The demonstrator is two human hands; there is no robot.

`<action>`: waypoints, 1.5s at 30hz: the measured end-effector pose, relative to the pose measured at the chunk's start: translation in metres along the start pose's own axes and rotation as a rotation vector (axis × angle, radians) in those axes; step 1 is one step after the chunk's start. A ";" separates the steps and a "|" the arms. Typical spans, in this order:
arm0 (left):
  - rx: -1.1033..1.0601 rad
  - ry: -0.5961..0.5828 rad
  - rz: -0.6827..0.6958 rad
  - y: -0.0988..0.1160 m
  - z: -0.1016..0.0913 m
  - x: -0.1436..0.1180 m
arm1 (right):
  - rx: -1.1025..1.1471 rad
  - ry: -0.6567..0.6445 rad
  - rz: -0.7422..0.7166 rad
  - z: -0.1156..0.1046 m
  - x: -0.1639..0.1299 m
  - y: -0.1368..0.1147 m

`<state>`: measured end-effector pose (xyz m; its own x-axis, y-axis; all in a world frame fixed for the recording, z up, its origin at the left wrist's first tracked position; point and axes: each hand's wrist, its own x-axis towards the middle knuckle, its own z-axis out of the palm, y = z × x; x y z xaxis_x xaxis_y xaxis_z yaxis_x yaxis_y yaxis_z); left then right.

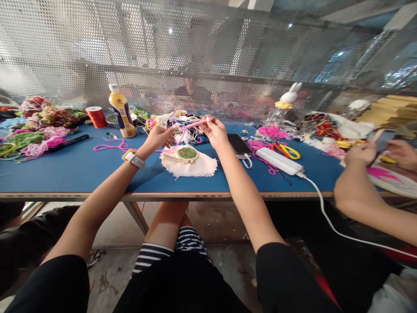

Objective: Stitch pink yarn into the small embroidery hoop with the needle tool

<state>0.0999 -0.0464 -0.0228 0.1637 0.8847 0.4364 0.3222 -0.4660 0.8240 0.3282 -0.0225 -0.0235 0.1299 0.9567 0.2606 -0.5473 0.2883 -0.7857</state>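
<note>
Pink yarn (192, 126) is pinched taut between left hand (159, 137) and right hand (215, 132), fingertips blurred

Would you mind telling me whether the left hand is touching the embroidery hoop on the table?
Apart. The head view shows the left hand raised, pinching pink yarn, with blue table visible between it and the hoop below.

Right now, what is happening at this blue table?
A person holds a pink yarn strand stretched between the left hand and right hand, above a small embroidery hoop with green stitching lying on white cloth. Yarn piles and a glue bottle sit on the left. A co-worker's hands work at the right.
</note>
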 end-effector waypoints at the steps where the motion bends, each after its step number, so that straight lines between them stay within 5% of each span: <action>1: 0.151 0.021 0.154 0.002 -0.002 -0.002 | -0.014 0.019 -0.001 -0.001 0.001 -0.001; 3: 0.425 0.160 0.442 0.004 -0.006 -0.005 | -0.022 0.025 -0.003 -0.002 0.003 -0.001; 5: 0.595 0.266 0.566 0.002 -0.008 -0.005 | -0.012 0.001 -0.012 -0.003 0.006 0.000; 7: 0.608 0.202 0.541 -0.005 -0.008 -0.001 | -0.005 -0.025 -0.021 -0.004 0.009 0.002; 11: 0.284 -0.116 0.257 -0.019 -0.001 0.007 | -0.033 -0.050 -0.031 -0.008 0.014 0.007; 13: 0.205 -0.154 0.198 -0.022 0.002 0.009 | -0.064 -0.077 -0.045 -0.010 0.015 0.009; 18: 0.460 0.044 0.484 -0.018 -0.001 0.007 | -0.155 -0.179 -0.082 -0.009 0.011 0.011; 25: 0.632 0.080 0.663 -0.017 0.001 0.003 | -0.210 -0.148 -0.145 -0.007 0.008 0.010; 34: 0.589 0.069 0.590 -0.020 0.000 0.003 | -0.191 -0.311 -0.111 -0.003 0.001 0.000; 45: 0.574 0.208 0.474 -0.021 0.008 -0.002 | -0.251 -0.052 -0.115 0.008 -0.003 0.021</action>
<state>0.1003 -0.0385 -0.0444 0.2444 0.5458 0.8015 0.7041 -0.6682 0.2404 0.3098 -0.0199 -0.0367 0.1328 0.9157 0.3792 -0.3084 0.4018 -0.8622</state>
